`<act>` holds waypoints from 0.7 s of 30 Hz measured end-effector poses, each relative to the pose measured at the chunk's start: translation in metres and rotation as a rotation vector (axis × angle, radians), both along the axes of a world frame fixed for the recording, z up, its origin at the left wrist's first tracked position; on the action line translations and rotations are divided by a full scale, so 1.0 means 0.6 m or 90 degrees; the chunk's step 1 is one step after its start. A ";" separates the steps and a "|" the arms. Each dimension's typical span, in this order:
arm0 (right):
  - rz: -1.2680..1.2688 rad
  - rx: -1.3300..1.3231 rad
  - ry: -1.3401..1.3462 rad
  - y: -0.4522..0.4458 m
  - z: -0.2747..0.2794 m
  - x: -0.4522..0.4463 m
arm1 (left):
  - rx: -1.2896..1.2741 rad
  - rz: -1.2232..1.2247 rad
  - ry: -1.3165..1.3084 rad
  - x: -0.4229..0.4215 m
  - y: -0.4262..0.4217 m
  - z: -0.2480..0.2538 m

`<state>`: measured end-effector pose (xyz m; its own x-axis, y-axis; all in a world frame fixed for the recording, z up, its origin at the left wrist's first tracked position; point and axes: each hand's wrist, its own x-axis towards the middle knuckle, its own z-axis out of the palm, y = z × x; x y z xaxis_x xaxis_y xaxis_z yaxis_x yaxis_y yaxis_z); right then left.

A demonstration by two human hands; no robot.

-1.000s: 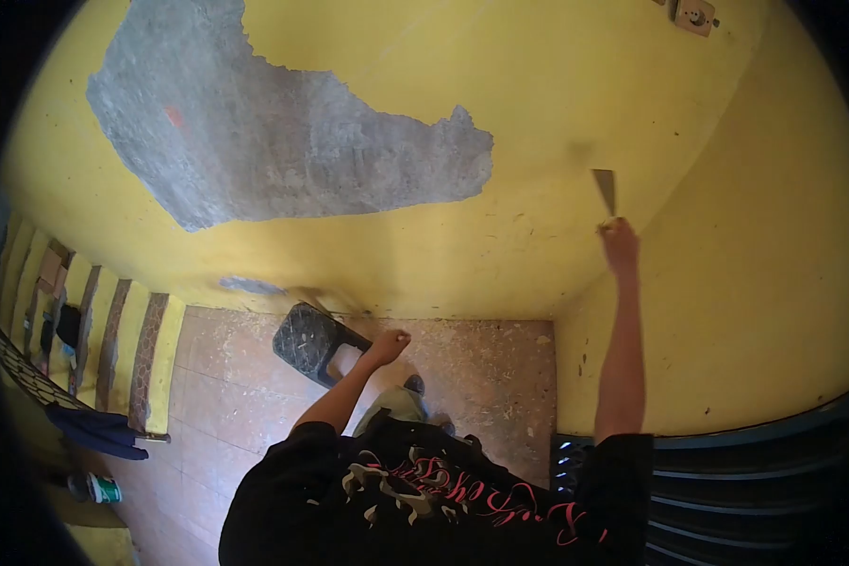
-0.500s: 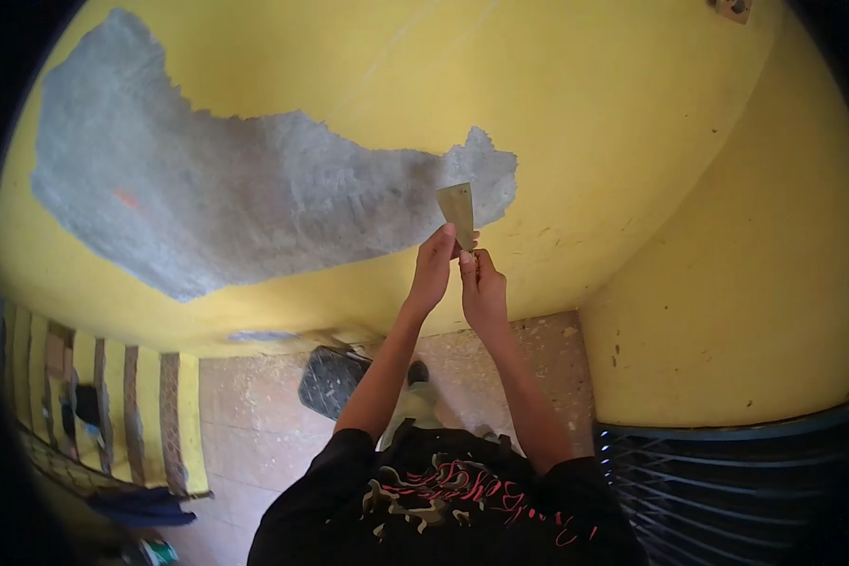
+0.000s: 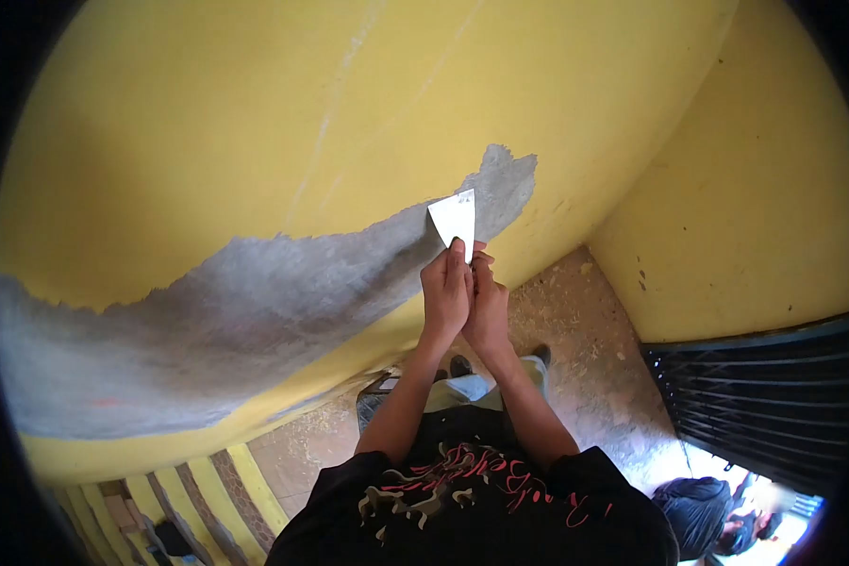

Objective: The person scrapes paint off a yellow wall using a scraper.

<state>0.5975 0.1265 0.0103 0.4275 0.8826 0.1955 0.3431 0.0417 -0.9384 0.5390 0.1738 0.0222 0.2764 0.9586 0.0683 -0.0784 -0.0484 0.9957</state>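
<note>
A scraper (image 3: 455, 223) with a wide, bright blade points up in front of the yellow wall, over the edge of the grey bare patch (image 3: 302, 283). My left hand (image 3: 446, 288) is closed on it, the thumb lying at the base of the blade. Right beside it, touching, my right hand (image 3: 487, 307) is closed around the handle, which is mostly hidden by the fingers.
The yellow wall (image 3: 208, 123) meets a side wall (image 3: 764, 217) at right. Below are the speckled floor (image 3: 590, 330), a dark stool (image 3: 373, 401) partly behind my left arm, a dark metal gate (image 3: 755, 396), striped steps (image 3: 212, 491) and dark bundled items (image 3: 693, 509).
The scraper was first in my right hand at the right of the wall, then came to the middle, where my left hand joined it. The view has turned, and the gate side shows more.
</note>
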 end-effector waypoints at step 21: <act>-0.010 0.024 0.020 0.008 0.018 0.000 | -0.004 0.092 -0.002 0.011 -0.006 0.032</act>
<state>0.5978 0.1314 0.0212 0.4477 0.8679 0.2152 0.3146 0.0724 -0.9464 0.5453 0.1703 0.0413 0.1346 0.9889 0.0632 -0.0736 -0.0536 0.9958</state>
